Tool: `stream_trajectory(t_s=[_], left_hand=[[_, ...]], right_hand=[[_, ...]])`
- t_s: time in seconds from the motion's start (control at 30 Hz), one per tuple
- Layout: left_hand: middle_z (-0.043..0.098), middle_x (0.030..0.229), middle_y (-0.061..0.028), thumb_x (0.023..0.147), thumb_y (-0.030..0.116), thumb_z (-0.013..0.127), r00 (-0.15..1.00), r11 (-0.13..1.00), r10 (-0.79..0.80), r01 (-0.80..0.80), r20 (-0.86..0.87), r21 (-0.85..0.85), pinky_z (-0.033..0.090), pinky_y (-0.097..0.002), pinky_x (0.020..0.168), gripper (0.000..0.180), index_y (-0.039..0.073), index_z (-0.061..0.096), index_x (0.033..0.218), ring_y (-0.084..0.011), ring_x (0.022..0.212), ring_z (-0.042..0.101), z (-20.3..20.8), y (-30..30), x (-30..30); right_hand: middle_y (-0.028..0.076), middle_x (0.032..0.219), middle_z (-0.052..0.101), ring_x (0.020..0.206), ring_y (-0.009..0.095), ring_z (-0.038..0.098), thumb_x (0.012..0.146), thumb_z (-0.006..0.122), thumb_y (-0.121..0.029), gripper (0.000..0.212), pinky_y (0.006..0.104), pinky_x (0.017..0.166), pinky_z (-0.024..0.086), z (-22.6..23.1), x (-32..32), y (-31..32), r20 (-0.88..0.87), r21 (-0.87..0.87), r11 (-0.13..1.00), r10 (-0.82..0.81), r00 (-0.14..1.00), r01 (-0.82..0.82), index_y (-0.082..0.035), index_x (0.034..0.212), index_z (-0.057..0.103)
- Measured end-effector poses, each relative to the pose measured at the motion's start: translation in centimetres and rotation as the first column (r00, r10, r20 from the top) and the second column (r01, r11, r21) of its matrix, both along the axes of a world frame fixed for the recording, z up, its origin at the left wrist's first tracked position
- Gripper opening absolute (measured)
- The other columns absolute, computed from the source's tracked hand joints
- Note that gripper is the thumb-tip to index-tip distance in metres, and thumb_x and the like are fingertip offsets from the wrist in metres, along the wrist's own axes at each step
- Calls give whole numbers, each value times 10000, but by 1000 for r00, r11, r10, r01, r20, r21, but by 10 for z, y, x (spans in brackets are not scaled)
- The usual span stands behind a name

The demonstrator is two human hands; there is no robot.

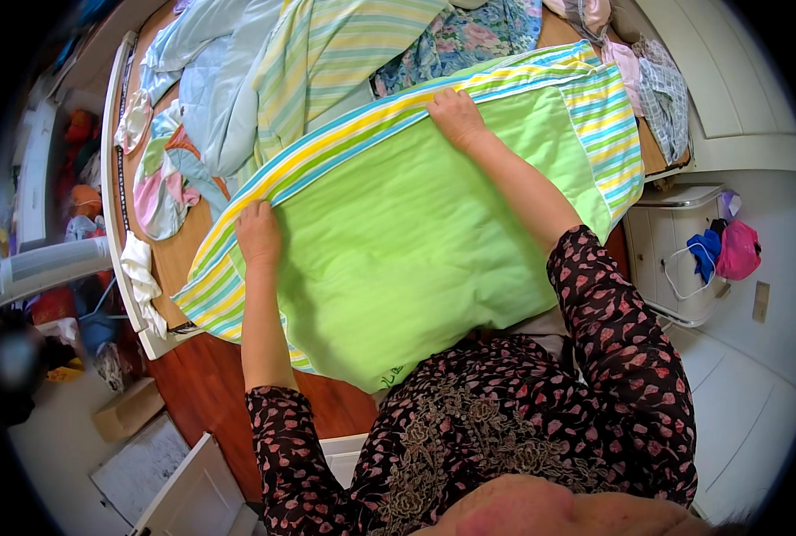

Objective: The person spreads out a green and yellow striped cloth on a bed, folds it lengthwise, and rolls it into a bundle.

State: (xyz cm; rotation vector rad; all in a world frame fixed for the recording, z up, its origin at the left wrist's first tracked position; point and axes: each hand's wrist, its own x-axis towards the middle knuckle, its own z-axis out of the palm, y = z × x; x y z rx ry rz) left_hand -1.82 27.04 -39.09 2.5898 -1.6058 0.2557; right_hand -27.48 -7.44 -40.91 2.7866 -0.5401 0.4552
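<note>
Green pillowcase (416, 241) with striped border lies flat under both palms, left hand (258, 234) and right hand (456, 116) pressing its striped edge, fingers extended, gripping nothing.

Both arms come up from the lower edge in dark sleeves with a pink flower print, pushed back to about the elbow, so the forearms are bare. The left hand (258, 234) lies palm down near the left edge of the table, fingers together and pointing away from the body, the wrist straight above an almost vertical forearm. The right hand (456, 116) reaches much farther, toward the far edge of the table, also flat and palm down, its forearm stretched out on a slant with the elbow bent at the right.
</note>
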Motion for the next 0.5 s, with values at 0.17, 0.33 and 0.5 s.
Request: stream_trajectory(t_s=[0.17, 0.33, 0.5], left_hand=[[577, 1052, -175, 837, 32, 537, 987, 924, -71, 11, -142, -382, 346, -457, 1007, 136, 32, 539, 973, -333, 1038, 548, 30, 20, -11], [582, 730, -136, 852, 80, 584, 886, 913, 101, -263, -452, -312, 477, -355, 646, 132, 31, 536, 965, -314, 650, 578, 68, 42, -37], [576, 675, -129, 727, 213, 758, 776, 997, 24, -62, -630, -38, 440, -324, 539, 425, 83, 602, 1101, -299, 593, 568, 135, 48, -46]], right_hand=[[108, 785, 613, 837, 284, 599, 776, 562, -103, 152, 396, 715, 468, 31, -16, -7, 196, 300, 952, -8, 981, -52, -97, 928, 567], [142, 856, 608, 801, 350, 593, 817, 598, -105, 215, 403, 684, 485, 116, -67, 12, 235, 546, 833, -47, 971, -92, -92, 1024, 543], [147, 859, 642, 824, 317, 628, 754, 675, -178, 334, 416, 692, 507, 164, -109, 16, -138, 622, 772, 273, 952, -132, -90, 1064, 588]])
